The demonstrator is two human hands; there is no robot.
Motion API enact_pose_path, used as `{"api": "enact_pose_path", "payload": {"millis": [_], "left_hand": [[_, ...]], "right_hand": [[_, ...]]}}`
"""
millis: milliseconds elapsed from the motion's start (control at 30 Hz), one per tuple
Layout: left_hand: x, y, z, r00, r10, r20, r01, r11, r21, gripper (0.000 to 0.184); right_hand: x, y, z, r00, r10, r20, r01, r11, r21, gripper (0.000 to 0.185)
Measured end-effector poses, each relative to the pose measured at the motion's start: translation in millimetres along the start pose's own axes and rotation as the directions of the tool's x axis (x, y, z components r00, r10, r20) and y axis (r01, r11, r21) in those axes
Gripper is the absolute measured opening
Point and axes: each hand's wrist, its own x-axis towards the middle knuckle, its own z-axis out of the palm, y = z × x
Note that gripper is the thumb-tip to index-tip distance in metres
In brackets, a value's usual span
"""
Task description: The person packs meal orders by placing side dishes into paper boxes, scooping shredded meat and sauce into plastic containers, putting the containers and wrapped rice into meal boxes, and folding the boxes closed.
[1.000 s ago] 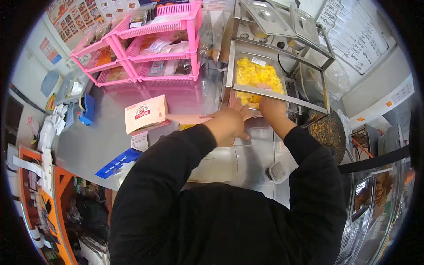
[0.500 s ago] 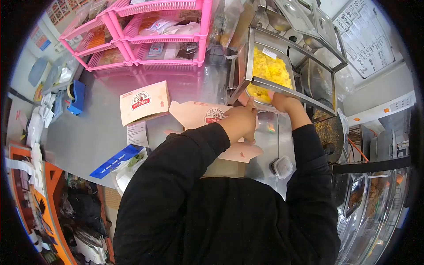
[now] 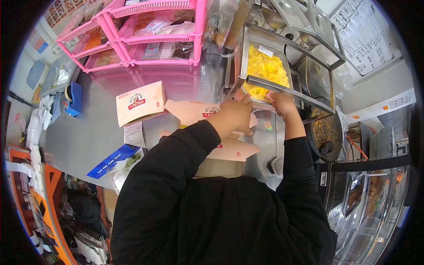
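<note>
My left hand [image 3: 235,116] lies across an open pink cardboard food box [image 3: 187,111], its fingers around the box's right end, beside the tray. Part of the box is hidden under my hand and sleeve. At the near edge of a metal tray [image 3: 288,66] my right hand [image 3: 283,105] is closed, its fingers curled around something mostly hidden. Yellow food resembling scrambled egg [image 3: 266,66] fills the tray, with a small white label on top. A closed printed pink box [image 3: 140,104] stands to the left, with a paper receipt [image 3: 134,134] below it.
A metal rack [image 3: 289,90] frames the tray, its front bar just above my hands. Pink stacked baskets [image 3: 161,57] stand at the back. A blue tape dispenser [image 3: 76,99] and a blue-and-white packet [image 3: 115,161] are on the left. A small lidded tub [image 3: 277,166] sits by my right sleeve.
My right hand has shifted slightly left and down, and its forearm is more upright. The right sleeve now covers part of the small tub. The whole view has shifted a little.
</note>
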Motion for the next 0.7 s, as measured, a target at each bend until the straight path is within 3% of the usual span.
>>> {"api": "enact_pose_path", "payload": {"millis": [133,233,333,433,533,633,700], "left_hand": [[2,0,-1,0.999,-0.026,-0.044,0.023,0.997,-0.068,0.103],[3,1,2,0.998,-0.041,-0.056,0.039,0.999,-0.035,0.104],[3,2,0,0.997,-0.05,-0.064,0.047,0.998,-0.038,0.103],[8,4,0,0.99,-0.063,-0.124,0.046,0.99,-0.137,0.103],[14,4,3,0.979,-0.068,-0.193,0.033,0.983,-0.179,0.104],[7,8,-5,0.979,-0.15,-0.137,0.124,0.976,-0.181,0.104],[0,12,-5,0.975,-0.188,-0.12,0.178,0.98,-0.09,0.102]], "right_hand": [[-13,-6,5,0.998,0.046,-0.052,-0.037,0.988,0.152,0.011],[-7,-1,2,0.994,0.062,0.094,-0.083,0.967,0.239,0.011],[-12,-6,-6,0.981,0.138,0.14,-0.169,0.955,0.242,0.011],[-12,-7,-5,0.978,0.133,0.162,-0.178,0.936,0.304,0.012],[-12,-7,-8,0.95,0.133,0.284,-0.248,0.871,0.423,0.014],[-16,-4,-14,0.931,0.112,0.347,-0.272,0.847,0.456,0.015],[-22,2,-19,0.933,0.078,0.352,-0.25,0.843,0.477,0.015]]}}
